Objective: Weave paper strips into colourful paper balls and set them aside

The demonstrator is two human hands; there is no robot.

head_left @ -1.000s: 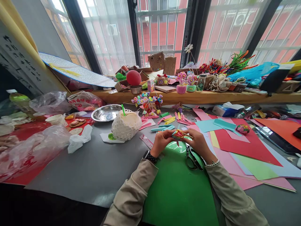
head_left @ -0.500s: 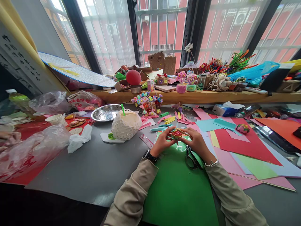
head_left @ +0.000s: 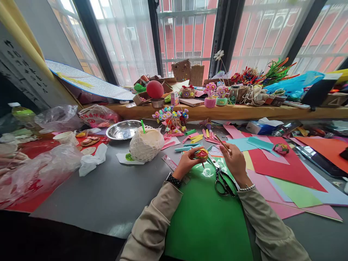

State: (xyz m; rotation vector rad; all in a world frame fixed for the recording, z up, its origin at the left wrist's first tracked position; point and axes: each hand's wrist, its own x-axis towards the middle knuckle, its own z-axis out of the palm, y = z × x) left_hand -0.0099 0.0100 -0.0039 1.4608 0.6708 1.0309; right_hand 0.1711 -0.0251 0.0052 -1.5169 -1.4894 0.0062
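Note:
My left hand (head_left: 186,163) is closed around a small folded-paper ball (head_left: 201,154) in red, yellow and green. Between the fingers of my right hand (head_left: 236,165) is a thin brown stick (head_left: 221,141), pointing up and to the left, apart from the ball. Black-handled scissors (head_left: 223,181) lie below and between both hands on a green sheet (head_left: 206,224). A similar colourful paper ball (head_left: 281,148) rests on the papers to the right. Cut paper strips (head_left: 196,138) are scattered beyond my hands, and a pink ruler (head_left: 169,163) lies left of my left wrist.
A netted coconut (head_left: 146,146) with a green straw and a metal plate (head_left: 123,130) stand left. Coloured paper sheets (head_left: 282,170) cover the right side. Another person's hand (head_left: 12,159) shows at the left edge, near plastic bags (head_left: 40,170). Crafts crowd the wooden ledge (head_left: 130,111).
My right hand has come off the paper ball, moved right and now holds the thin stick. The ball stays in my left hand, and more of the scissors shows.

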